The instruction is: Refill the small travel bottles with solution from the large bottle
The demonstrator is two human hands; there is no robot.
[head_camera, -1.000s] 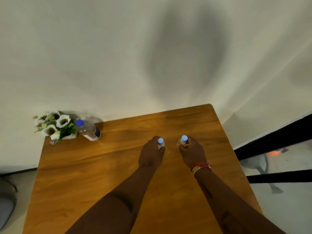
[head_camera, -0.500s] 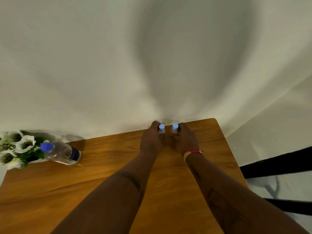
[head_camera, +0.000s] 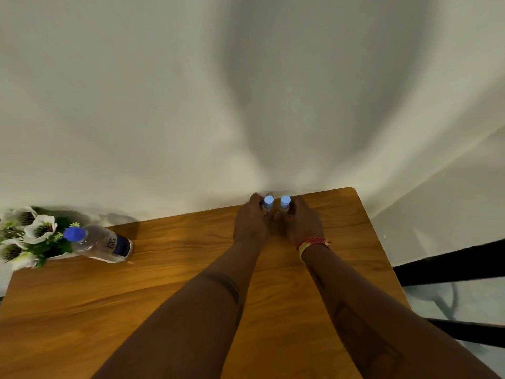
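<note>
Tabletop (head_camera: 177, 291): wooden, set against a pale wall.
Flowers (head_camera: 30, 236): white blooms at the far left corner.
Large bottle (head_camera: 101, 243): clear, blue cap on, just beside the flowers (it looks untouched).
Left hand (head_camera: 252, 221): its grip is wrapped around the left travel bottle (head_camera: 268, 202).
Right hand (head_camera: 303, 222): its grip is wrapped around the right travel bottle (head_camera: 285, 203); a red band circles the wrist.
Travel bottles: upright near the far edge, close together, both capped.
Progress: judged early; no cap is off, no solution poured, both refills remain.
</note>
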